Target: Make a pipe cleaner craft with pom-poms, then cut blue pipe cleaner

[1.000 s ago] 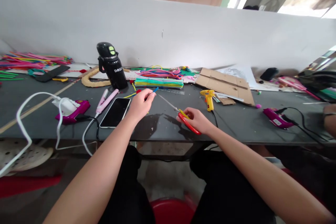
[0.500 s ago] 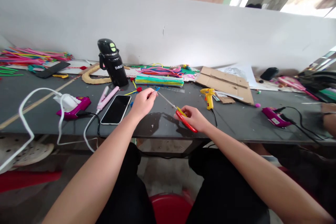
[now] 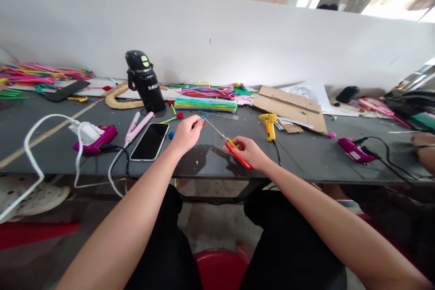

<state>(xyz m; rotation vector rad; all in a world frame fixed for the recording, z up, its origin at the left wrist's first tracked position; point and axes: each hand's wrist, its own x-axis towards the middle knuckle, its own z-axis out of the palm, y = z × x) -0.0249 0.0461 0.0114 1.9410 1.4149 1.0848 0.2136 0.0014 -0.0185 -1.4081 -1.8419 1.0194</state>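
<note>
My right hand (image 3: 244, 148) is closed on red-handled pliers (image 3: 239, 156), which have a yellow part near the jaws. A thin pale stem (image 3: 215, 128) runs from the tool's tip up to my left hand (image 3: 189, 131), whose fingers are pinched on its far end. A small bit of blue shows at those fingertips. Both hands are just above the dark grey table (image 3: 210, 167). A black phone (image 3: 150, 142) lies left of my left hand, and a yellow glue gun (image 3: 269, 126) is beyond my right hand.
A black bottle (image 3: 146, 81) stands at the back left near a pink tool (image 3: 139, 127). Colourful stems (image 3: 205, 104) lie at the back middle, cardboard (image 3: 292, 108) to their right. Magenta power strips (image 3: 98, 139) with cords sit on both sides. Another person's hand (image 3: 424, 139) is far right.
The pliers and my right hand have shifted very slightly left. A little more blue shows at my left fingertips. Both hands keep their hold.
</note>
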